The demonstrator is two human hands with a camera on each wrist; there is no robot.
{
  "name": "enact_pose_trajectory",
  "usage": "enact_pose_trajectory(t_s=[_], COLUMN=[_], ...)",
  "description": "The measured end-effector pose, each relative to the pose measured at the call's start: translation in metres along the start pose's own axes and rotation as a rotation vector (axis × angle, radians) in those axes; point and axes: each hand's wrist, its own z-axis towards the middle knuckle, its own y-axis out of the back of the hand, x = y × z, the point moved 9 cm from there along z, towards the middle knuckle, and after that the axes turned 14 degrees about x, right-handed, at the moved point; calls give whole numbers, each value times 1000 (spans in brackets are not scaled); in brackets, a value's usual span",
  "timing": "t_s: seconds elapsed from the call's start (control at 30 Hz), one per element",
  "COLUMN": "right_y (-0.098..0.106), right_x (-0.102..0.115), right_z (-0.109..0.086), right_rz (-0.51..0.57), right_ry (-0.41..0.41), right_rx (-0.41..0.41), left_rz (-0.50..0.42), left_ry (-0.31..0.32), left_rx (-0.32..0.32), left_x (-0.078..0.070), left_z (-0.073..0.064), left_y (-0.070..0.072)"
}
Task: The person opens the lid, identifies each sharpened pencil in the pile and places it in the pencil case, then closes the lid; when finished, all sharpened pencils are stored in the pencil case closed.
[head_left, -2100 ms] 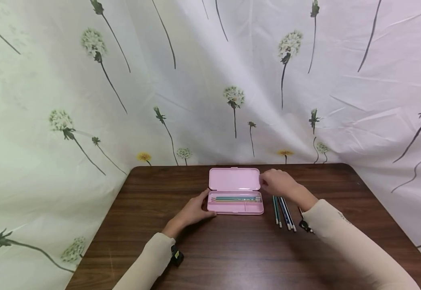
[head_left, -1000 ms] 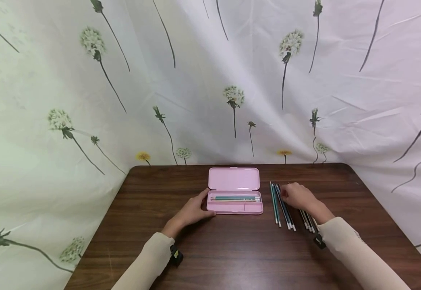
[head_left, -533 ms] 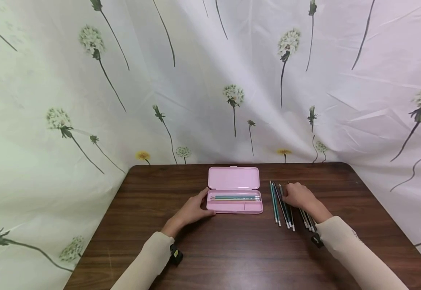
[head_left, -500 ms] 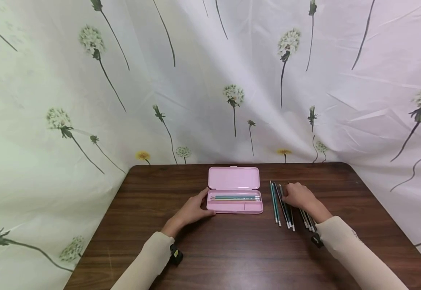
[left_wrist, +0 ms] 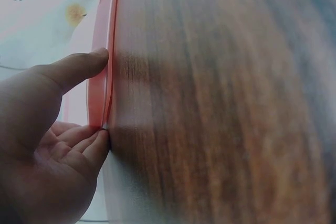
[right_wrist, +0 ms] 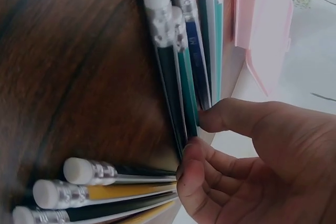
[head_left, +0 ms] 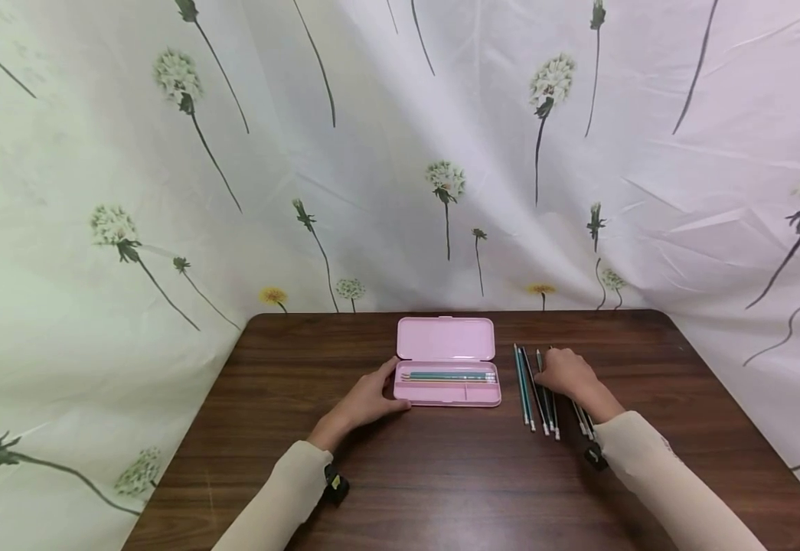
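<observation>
Pink case, tabletop 12 o'clock; left hand gripping its 9. Right hand moved from case's 2 to 4 o'clock, pinching pencils; pile likely mid-spread.

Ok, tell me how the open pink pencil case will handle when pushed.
The pencil case will probably feel rigid, judging by its straight, moulded-looking edges. The pencils inside may slide, since nothing visible straps them down. Its lid might swing, being folded open.
</observation>
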Motion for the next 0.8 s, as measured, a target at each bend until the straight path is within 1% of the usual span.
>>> enact_pose_trajectory(t_s=[0.03,0.07,0.1,0.13,0.27,0.3,0.33,0.37,0.43,0.53,0.6,0.67,0.77,0.8], right_y=[0,-2,-2,-2,-1,3,3,3,3,4,5,7,13,16], right_x=[-1,-8,-8,-9,-7,-1,-1,-1,-2,-3,-3,-2,4,6], right_z=[1,7,8,8,7,1,1,0,0,-1,-2,-4,-8,-9], right_rz=[6,8,12,13,14,17,17,24,30,32,33,30,32,30], right_ry=[-5,6,2,-4,-6,-20,-19,-17,-18,-23,-24,-16,10,23], right_rx=[2,0,2,2,-7,-8,-13,-16,-18,-27,-36,-59,-103,-121], left_rz=[-2,-5,-8,-12,-11,-12,-13,-13,-11,41,48,36,-24,-28], left_ry=[-7,-8,-8,-2,9,9,3,-9,-30,-79,-87,-81,-35,-24], left_rx=[0,-3,-3,-5,-9,-2,-1,3,3,-7,-10,-6,7,7], left_x=[0,4,4,10,10,6,6,0,1,14,16,16,3,3], left_z=[0,2,2,5,4,2,2,0,1,8,9,9,2,1], left_y=[0,0,-1,-2,-1,-1,0,1,2,-2,-2,-3,1,0])
